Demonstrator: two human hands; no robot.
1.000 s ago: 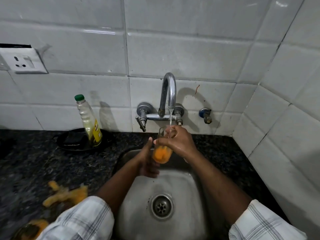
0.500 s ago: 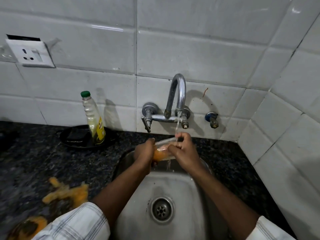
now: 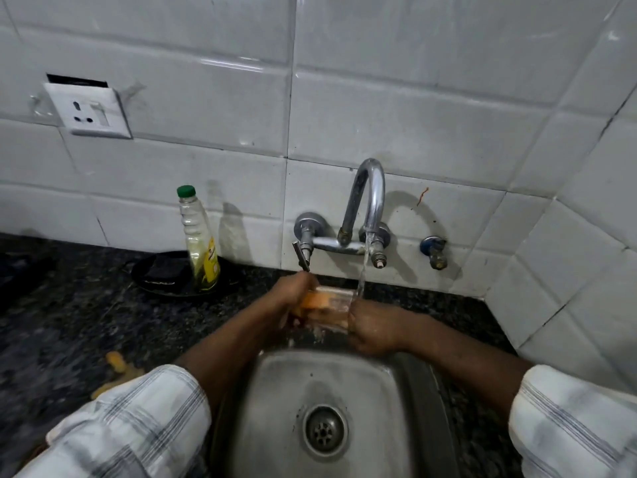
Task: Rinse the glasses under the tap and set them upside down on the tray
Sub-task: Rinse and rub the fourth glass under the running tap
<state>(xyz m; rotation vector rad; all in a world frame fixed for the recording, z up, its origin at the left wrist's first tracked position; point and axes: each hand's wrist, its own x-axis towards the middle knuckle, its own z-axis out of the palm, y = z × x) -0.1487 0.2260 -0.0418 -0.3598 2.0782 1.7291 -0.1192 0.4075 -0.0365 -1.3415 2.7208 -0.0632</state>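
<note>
A clear glass [image 3: 329,307] with orange residue inside lies on its side over the back of the steel sink [image 3: 344,384]. My left hand [image 3: 291,298] grips its base end. My right hand [image 3: 374,331] holds its mouth end. Water runs from the chrome tap [image 3: 368,191] onto the glass near my right hand. No tray is in view.
A bottle with a green cap [image 3: 200,243] stands on a black dish [image 3: 162,274] left of the tap. Orange scraps [image 3: 117,367] lie on the dark granite counter [image 3: 69,326]. A wall socket [image 3: 88,110] sits upper left. Tiled walls close the back and right.
The glass has tipped from upright to lying sideways between both hands. My right hand has shifted right to the mouth end. The view has moved closer and lower.
</note>
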